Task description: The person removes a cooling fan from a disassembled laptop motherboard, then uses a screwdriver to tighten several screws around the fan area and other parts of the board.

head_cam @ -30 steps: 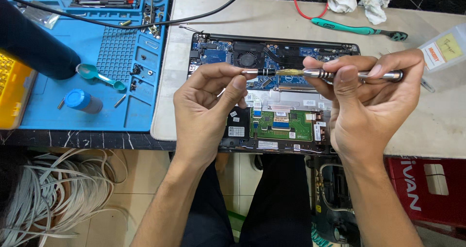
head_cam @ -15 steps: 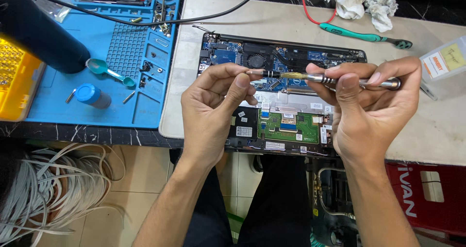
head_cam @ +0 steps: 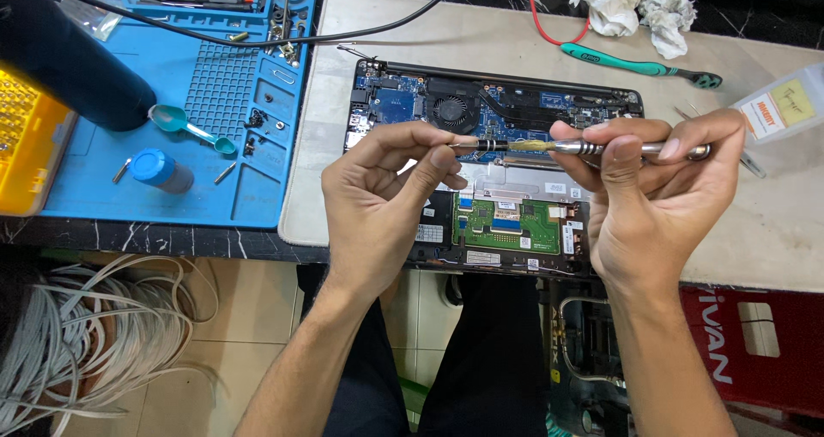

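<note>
An opened laptop (head_cam: 515, 102) lies bottom-up on a pale mat, its fan, blue board and green board exposed. Above it I hold a slim metal screwdriver (head_cam: 549, 147) level. My right hand (head_cam: 657, 201) grips the handle, thumb on top. My left hand (head_cam: 386, 201) pinches the bit end between thumb and fingers. Both hands hover over the middle of the laptop.
A blue repair mat (head_cam: 215, 102) on the left carries screws, a blue cap (head_cam: 159, 169), a teal spoon (head_cam: 184, 126) and red tools. A dark cylinder (head_cam: 69, 59), yellow box (head_cam: 26, 145), green toothbrush (head_cam: 639, 65), crumpled tissues (head_cam: 639, 8) and small labelled bottle (head_cam: 777, 106) surround it. White cable coils (head_cam: 86, 342) lie below.
The view has shifted slightly; both hands keep the screwdriver level over the laptop, with the left fingers staying at the bit end.
</note>
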